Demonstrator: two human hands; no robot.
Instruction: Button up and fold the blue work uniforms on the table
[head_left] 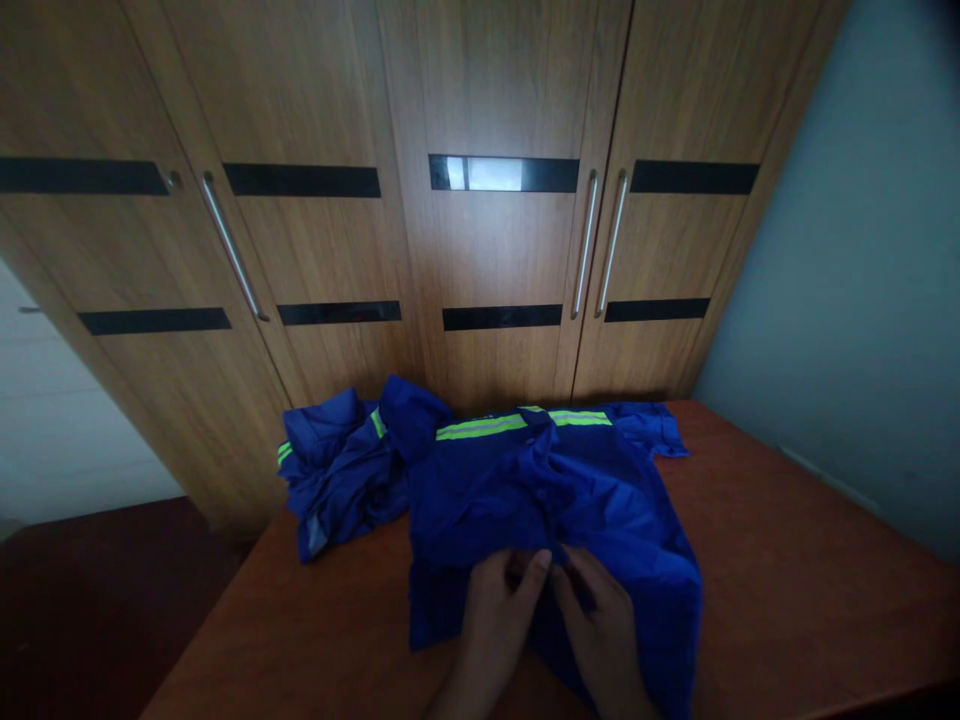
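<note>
A blue work jacket (480, 500) with yellow-green reflective stripes lies spread on the reddish-brown table (780, 560). Both hands meet at its front opening, near the lower middle. My left hand (502, 600) pinches the jacket's front edge between thumb and fingers. Close beside it, my right hand (596, 605) grips the facing edge, its fingertips almost touching the left thumb. Whatever small fastening may lie between the fingertips is too dark to make out. The jacket's lower right part hangs toward me past my right hand.
Left of the jacket lies a crumpled blue garment (349, 470) with similar stripes. Behind the table stands a wooden wardrobe (495, 250) with metal handles and black strips. A pale blue wall (847, 300) borders the right side. Dark floor (97, 600) shows at left.
</note>
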